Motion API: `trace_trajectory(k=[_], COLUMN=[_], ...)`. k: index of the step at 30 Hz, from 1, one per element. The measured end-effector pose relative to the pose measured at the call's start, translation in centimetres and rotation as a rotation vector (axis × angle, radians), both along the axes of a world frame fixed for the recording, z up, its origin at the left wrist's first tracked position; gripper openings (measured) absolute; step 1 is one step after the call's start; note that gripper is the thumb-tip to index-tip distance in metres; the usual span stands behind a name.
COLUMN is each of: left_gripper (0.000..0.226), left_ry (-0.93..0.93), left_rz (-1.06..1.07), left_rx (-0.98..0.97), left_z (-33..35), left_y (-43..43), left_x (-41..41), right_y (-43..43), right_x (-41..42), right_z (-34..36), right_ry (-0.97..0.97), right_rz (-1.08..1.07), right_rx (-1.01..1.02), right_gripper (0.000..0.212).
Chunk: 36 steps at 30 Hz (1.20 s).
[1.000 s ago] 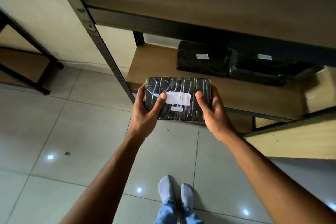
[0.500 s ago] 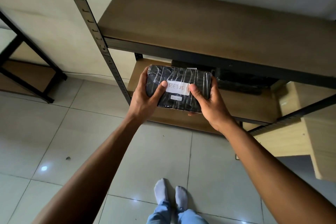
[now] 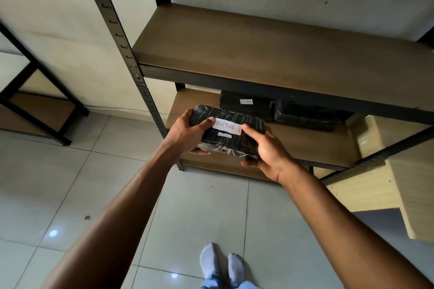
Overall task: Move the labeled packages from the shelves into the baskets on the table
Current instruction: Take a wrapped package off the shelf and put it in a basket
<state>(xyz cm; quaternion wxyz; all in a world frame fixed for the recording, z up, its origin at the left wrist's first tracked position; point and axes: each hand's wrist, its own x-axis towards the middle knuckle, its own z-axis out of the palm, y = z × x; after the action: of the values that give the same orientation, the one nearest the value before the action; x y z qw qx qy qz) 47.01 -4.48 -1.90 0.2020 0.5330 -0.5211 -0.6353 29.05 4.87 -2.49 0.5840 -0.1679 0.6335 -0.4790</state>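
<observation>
Hands both gripping black plastic-wrapped rectangular package [image 3: 231, 135]: left hand [image 3: 187, 132] curled round left end, right hand [image 3: 263, 151] round right end. Package held clear, near side of brown lower shelf board [image 3: 305, 141]. Step: carry-off. Next: turn toward baskets, unseen.

Black wrapped package [image 3: 231, 139], "RETUR" label

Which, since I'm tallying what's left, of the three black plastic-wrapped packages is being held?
The black plastic-wrapped package with the handwritten label, gripped by left hand and right hand; the small-labelled package and its neighbour lie on the lower wooden shelf.
</observation>
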Motion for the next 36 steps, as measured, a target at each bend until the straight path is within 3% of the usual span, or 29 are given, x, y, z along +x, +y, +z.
trace_trajectory(k=[17, 21, 28, 32, 36], left_gripper=[0.031, 0.035, 0.037, 0.039, 0.043], left_ry=[0.154, 0.025, -0.305, -0.276, -0.098], left_rz=[-0.083, -0.126, -0.153, -0.131, -0.104], left_rx=[0.265, 0.233, 0.193, 0.122, -0.135], left_z=[-1.3, -1.0, -0.5, -0.6, -1.8], left_y=[-0.5, -0.4, 0.2, 1.2, 2.0], left_x=[1.9, 2.0, 1.3, 1.2, 1.4], right_y=[1.3, 1.5, 1.0, 1.1, 1.2], right_x=[2.4, 1.5, -0.3, -0.4, -0.7], right_z=[1.7, 1.9, 0.0, 0.0, -0.3], right_ry=[-0.117, -0.189, -0.293, -0.257, -0.153], right_rz=[-0.057, -0.029, 0.018, 0.053, 0.060], right_rx=[-0.041, 0.058, 0.170, 0.139, -0.020], right_gripper=[0.045, 0.028, 0.031, 0.028, 0.043])
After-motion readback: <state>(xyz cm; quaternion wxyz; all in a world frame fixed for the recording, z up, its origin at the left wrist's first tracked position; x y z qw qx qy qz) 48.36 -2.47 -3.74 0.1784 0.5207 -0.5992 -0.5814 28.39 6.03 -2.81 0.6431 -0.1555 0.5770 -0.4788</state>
